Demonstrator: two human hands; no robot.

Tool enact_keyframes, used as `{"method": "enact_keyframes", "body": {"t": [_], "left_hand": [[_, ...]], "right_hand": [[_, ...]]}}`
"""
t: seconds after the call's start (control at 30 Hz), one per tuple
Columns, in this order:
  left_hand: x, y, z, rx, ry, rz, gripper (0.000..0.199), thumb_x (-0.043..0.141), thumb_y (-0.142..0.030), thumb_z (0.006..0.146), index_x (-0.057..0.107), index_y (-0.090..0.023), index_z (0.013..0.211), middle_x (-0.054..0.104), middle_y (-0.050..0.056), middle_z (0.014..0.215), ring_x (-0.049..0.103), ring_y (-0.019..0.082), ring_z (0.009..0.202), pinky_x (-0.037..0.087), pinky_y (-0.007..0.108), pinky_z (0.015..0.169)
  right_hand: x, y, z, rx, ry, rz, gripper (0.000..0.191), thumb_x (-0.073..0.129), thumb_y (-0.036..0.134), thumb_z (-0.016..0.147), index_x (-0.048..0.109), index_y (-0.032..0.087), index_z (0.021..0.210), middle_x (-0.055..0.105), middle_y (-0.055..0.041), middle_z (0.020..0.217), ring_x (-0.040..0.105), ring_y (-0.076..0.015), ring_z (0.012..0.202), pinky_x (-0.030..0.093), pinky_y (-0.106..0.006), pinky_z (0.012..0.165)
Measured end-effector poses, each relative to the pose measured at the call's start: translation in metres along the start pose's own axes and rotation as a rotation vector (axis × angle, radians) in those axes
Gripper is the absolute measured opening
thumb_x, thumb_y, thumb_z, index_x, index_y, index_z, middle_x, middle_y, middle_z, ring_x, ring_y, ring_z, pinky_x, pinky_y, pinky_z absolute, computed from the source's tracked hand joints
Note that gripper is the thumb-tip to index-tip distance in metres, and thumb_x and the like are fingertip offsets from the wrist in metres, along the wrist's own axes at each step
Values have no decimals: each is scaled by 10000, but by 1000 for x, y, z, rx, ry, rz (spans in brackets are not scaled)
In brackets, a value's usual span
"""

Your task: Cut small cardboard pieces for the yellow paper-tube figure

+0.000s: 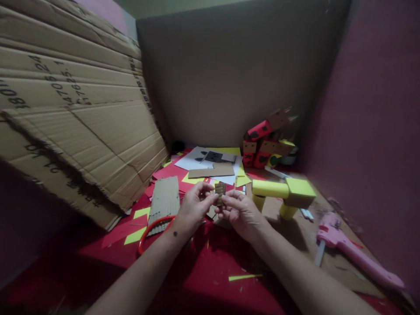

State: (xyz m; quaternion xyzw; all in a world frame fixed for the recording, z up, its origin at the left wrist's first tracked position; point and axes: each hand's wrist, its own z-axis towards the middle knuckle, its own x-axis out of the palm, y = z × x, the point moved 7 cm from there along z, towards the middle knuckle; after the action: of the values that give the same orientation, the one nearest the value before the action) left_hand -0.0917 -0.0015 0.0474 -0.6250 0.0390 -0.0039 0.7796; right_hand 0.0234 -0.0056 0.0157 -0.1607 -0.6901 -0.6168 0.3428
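Both my hands meet over the middle of the table around a small piece of corrugated cardboard [220, 190]. My left hand [197, 202] pinches its left edge between thumb and fingers. From the right, my right hand [239, 211] grips the same piece with thumb and fingertips. Red scissors handles [146, 235] show beside my left forearm, with the blades hidden. Left of my hands lies a flat strip of cardboard [165, 197]. A yellow paper-covered figure of a tube and a box [270, 189] stands to the right of my right hand.
A large cardboard sheet [82, 100] leans at the left. Pink glue gun [348, 245] lies at the right. Several red paper-and-cardboard figures [261, 148] stand at the back. Printed white sheets [193, 158], an L-shaped cardboard piece [211, 171] and yellow scraps [136, 236] lie on the red table cover [197, 280].
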Motion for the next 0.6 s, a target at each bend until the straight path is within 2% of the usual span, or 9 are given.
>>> {"method": "enact_keyframes", "body": {"t": [0.1,0.2,0.27,0.37,0.6], "left_hand": [[0,-14,-2,81,129,46,551,700,-228,681,470,-213,1181,535,37,1004,551,124,774,472,218,617],[9,-25,-7,122,338,186,756,743,-208,653,374,-258,1311,429,100,1262,553,177,905,508,287,710],[12,-29,-8,194,394,338,736,754,-197,638,416,-248,1289,424,101,1277,550,192,916,509,312,739],[15,-30,-8,347,378,510,574,684,-162,695,483,-228,1229,505,79,1188,544,197,933,487,324,796],[15,-23,-9,467,349,577,555,613,-119,729,456,-246,1246,537,44,1136,533,188,978,449,314,871]], "right_hand": [[0,-3,0,23,3,0,328,836,224,524,559,154,684,674,-26,578,613,-138,475,472,-215,424],[0,-4,-1,37,-5,-4,310,819,216,545,575,151,725,682,-32,590,587,-121,465,474,-213,424],[0,-4,-1,48,-9,-10,301,804,204,560,586,150,761,693,-39,613,577,-114,466,468,-207,422],[-1,-3,-2,69,-8,-17,305,792,190,562,605,151,800,682,-14,616,554,-98,456,446,-193,415],[-1,-10,-5,159,57,-34,267,780,229,576,660,117,786,670,-21,633,583,-107,532,481,-227,544]]}}
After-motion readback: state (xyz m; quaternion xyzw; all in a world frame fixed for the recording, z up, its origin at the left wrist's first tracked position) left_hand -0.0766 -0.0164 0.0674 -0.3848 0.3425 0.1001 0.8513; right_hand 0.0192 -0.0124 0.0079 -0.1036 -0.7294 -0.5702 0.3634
